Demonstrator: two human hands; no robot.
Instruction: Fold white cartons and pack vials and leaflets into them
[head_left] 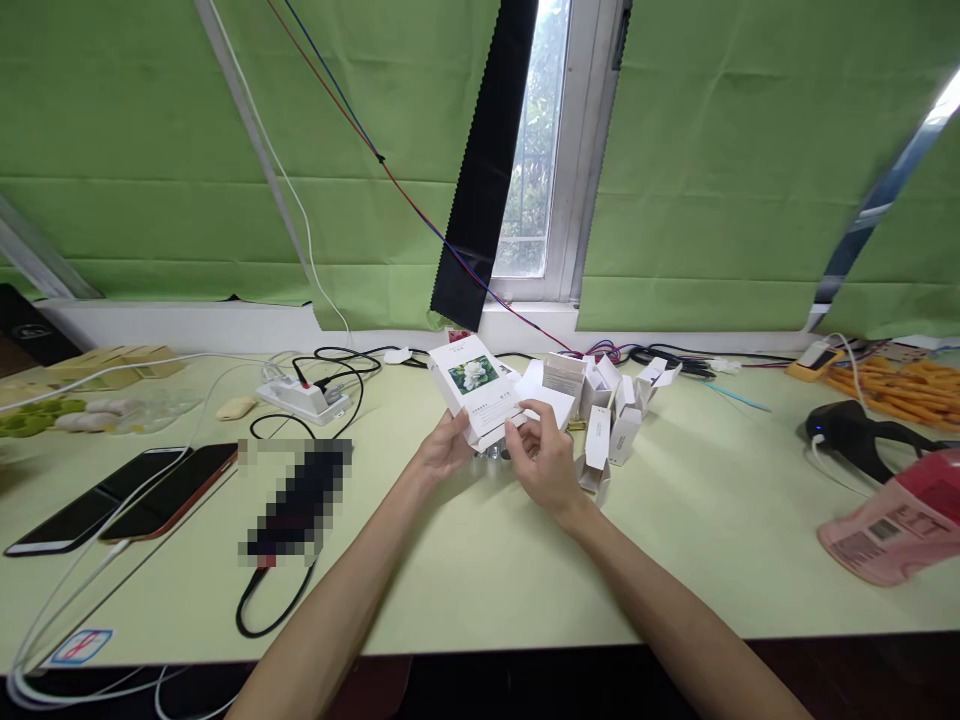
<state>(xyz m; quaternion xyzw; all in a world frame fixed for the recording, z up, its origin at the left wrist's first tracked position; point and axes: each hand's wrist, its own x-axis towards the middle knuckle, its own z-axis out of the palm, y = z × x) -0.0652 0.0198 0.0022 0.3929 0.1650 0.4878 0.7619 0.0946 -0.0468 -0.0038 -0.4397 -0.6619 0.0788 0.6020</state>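
Observation:
A white cardboard box (480, 385) with a white-flower picture on its face is held up over the table, tilted. My left hand (445, 445) grips its lower left side, thumb on the front. At the box's lower right end, the fingers of my right hand (544, 455) are curled and pinched by its end flap (499, 432). Just behind and to the right stand several small white boxes (598, 436), some with their flaps up. Small clear glass-like items (491, 455) show partly beneath the held box.
Left on the table lie two phones (161, 495), a blurred-out dark device (300, 500) and a white power strip (304, 397) with cables. Toward the right are a black handheld scanner (855, 440), a pink container (892, 525) and a pile of orange items (907, 390).

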